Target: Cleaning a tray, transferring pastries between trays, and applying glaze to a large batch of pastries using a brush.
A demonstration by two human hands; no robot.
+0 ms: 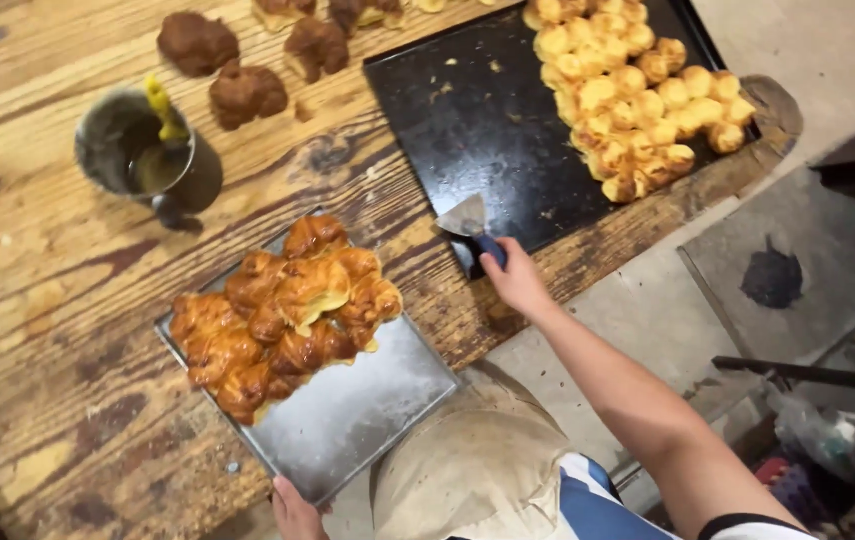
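My right hand (517, 280) grips the blue handle of a metal scraper (467, 218), whose blade rests on the near corner of a black baking tray (467, 110). Several small golden rolls (632, 90) are piled at that tray's far right. My left hand (297, 512) holds the near edge of a silver tray (367, 410), which lies on the wooden table (37, 300). A heap of glossy brown croissants (287, 305) covers the silver tray's far half.
A metal cup (147, 160) with a yellow-handled brush stands at the left of the table. Several chocolate-coated pastries (247, 92) lie at the far edge. Beyond the table's right edge are a grey concrete floor (797, 230) and some clutter.
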